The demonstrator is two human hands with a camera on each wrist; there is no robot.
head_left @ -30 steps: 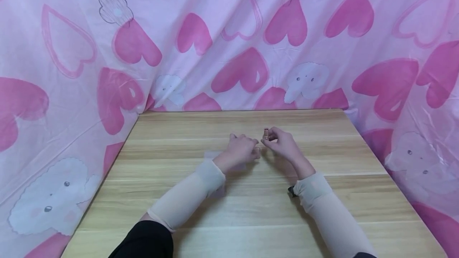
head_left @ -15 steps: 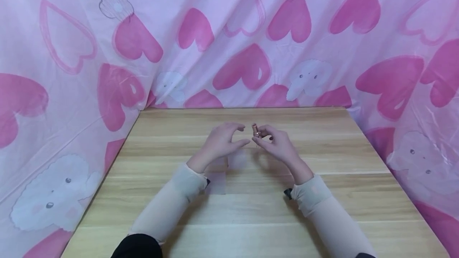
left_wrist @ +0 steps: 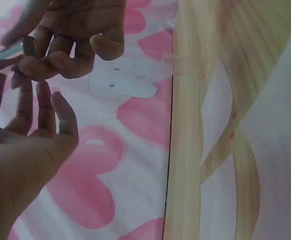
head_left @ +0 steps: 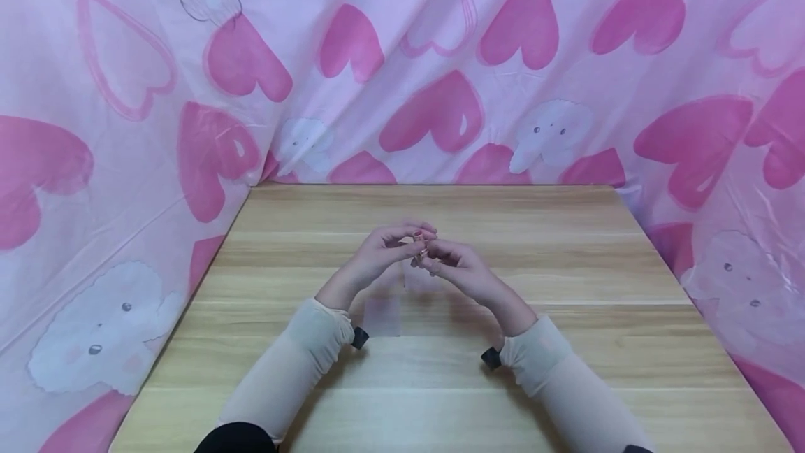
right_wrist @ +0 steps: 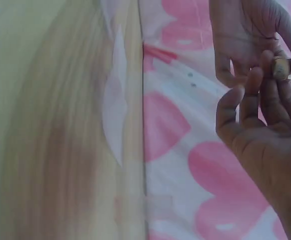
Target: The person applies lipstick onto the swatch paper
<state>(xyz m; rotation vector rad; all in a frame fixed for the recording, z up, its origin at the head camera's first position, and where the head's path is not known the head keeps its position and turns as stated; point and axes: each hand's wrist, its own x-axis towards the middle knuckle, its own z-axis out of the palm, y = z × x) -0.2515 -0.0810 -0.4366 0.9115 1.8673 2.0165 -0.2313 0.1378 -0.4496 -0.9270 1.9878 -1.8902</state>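
A small rose-gold lipstick (head_left: pixel 418 236) with a reddish upper end is held upright between my two hands, above the middle of the table. My right hand (head_left: pixel 468 272) pinches its lower part with thumb and fingers. The round gold base of the lipstick (right_wrist: pixel 281 68) shows between the right fingertips in the right wrist view. Around the upper part, the thumb and fingers of my left hand (head_left: pixel 380 250) close in from the left. Fingers hide much of the tube. In the left wrist view, both hands' fingertips meet at the upper left.
Pale translucent squares (head_left: pixel 381 317) lie flat on the wooden table (head_left: pixel 566 383), below and between the hands. A pink curtain with hearts (head_left: pixel 430 110) hangs along the back and both sides. Dark wrist cameras (head_left: pixel 492 358) sit under the cuffs.
My left hand has turned, opened and come over to the lipstick. My right hand has carried the lipstick left and slightly down, and both hands now meet at it.
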